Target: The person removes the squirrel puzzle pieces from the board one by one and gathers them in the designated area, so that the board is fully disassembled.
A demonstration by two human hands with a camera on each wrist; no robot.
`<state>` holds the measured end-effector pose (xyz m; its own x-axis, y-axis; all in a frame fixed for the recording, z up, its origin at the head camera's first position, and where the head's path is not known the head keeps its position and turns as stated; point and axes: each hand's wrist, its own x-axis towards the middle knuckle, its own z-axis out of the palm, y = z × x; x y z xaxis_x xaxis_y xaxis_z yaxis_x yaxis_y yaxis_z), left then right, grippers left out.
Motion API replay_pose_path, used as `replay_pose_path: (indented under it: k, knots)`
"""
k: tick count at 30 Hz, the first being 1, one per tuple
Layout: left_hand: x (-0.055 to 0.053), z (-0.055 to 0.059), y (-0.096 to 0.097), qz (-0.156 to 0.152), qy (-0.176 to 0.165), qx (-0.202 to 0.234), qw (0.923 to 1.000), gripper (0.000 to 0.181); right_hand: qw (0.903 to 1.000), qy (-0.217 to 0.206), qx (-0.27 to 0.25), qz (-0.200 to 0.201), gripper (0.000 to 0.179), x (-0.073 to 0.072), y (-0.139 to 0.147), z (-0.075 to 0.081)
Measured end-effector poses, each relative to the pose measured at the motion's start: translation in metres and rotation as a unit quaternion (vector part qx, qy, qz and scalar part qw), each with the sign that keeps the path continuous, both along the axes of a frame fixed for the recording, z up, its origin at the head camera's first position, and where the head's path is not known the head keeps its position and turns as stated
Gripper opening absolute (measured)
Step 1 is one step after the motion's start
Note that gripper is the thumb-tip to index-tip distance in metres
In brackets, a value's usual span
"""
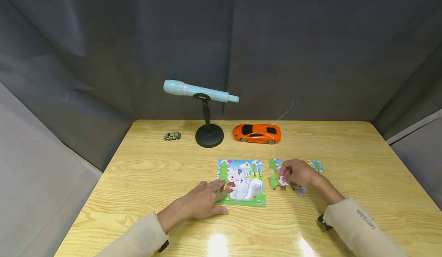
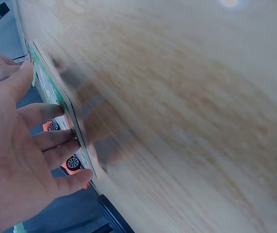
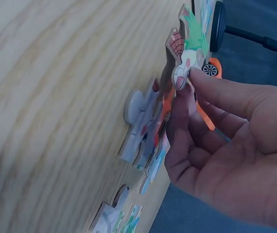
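Observation:
A square picture board [image 1: 246, 188] with a grey squirrel holding a nut lies flat on the table. My left hand [image 1: 203, 200] rests at its left edge with the fingers spread and fairly straight, as the left wrist view also shows of that hand [image 2: 26, 145]. To the right of the board, my right hand [image 1: 299, 172] is over a group of loose puzzle pieces [image 1: 317, 165]. In the right wrist view, the right hand [image 3: 226, 131] pinches a puzzle piece [image 3: 193, 56] with green and white print between thumb and fingers. More pieces [image 3: 141, 128] lie below it, partly hidden by the hand in the head view.
Along the back of the table stand a small toy car [image 1: 172, 136], a light blue toy microphone [image 1: 200, 91] on a black stand [image 1: 209, 135], and an orange toy car [image 1: 257, 134] with a thin wire antenna. Dark curtain [image 1: 293, 50] hangs behind the table [image 1: 165, 172].

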<state>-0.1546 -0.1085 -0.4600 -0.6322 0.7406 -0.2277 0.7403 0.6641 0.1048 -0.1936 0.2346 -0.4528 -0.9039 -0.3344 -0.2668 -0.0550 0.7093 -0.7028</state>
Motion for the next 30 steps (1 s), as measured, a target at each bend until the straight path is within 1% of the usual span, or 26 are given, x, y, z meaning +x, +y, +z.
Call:
replay_pose_path:
  k: [6, 9, 13, 16, 18, 20, 23, 26, 30]
  knots:
    - [0.0, -0.001, 0.001, -0.016, 0.016, 0.008, 0.9997, 0.064, 0.9999, 0.005, 0.008, -0.015, 0.007, 0.002, -0.002, -0.004]
    - [0.0, -0.002, 0.001, -0.017, 0.017, 0.016, 0.9996, 0.062, 0.9997, 0.011, 0.019, -0.011, 0.004, 0.003, -0.003, -0.004]
    - [-0.004, -0.003, 0.001, -0.007, 0.005, 0.041, 0.9991, 0.06, 0.9986, 0.029, 0.043, -0.012, 0.004, 0.002, -0.006, -0.003]
    - [-0.006, -0.005, 0.0, 0.007, -0.007, 0.058, 0.9983, 0.059, 0.9985, 0.038, 0.037, -0.012, 0.005, 0.0, -0.011, 0.0]
    - [-0.007, -0.005, -0.001, 0.014, -0.009, 0.063, 0.9979, 0.06, 0.9988, 0.04, 0.025, -0.009, 0.005, -0.001, -0.015, 0.002]
    - [-0.008, -0.005, -0.001, 0.017, -0.01, 0.07, 0.9974, 0.06, 0.9988, 0.047, 0.016, 0.002, 0.005, 0.0, -0.021, 0.004]
    - [-0.008, -0.005, -0.001, 0.013, -0.004, 0.082, 0.9966, 0.061, 0.9983, 0.056, 0.014, 0.009, 0.005, 0.001, -0.03, 0.005]
    - [-0.007, -0.005, 0.001, 0.002, 0.0, 0.095, 0.9955, 0.062, 0.9981, 0.058, 0.017, 0.012, 0.005, 0.003, -0.038, 0.005]
    - [-0.005, -0.004, 0.004, -0.016, 0.006, 0.1, 0.9949, 0.063, 0.9986, 0.049, -0.001, 0.02, 0.01, 0.006, -0.05, 0.004]
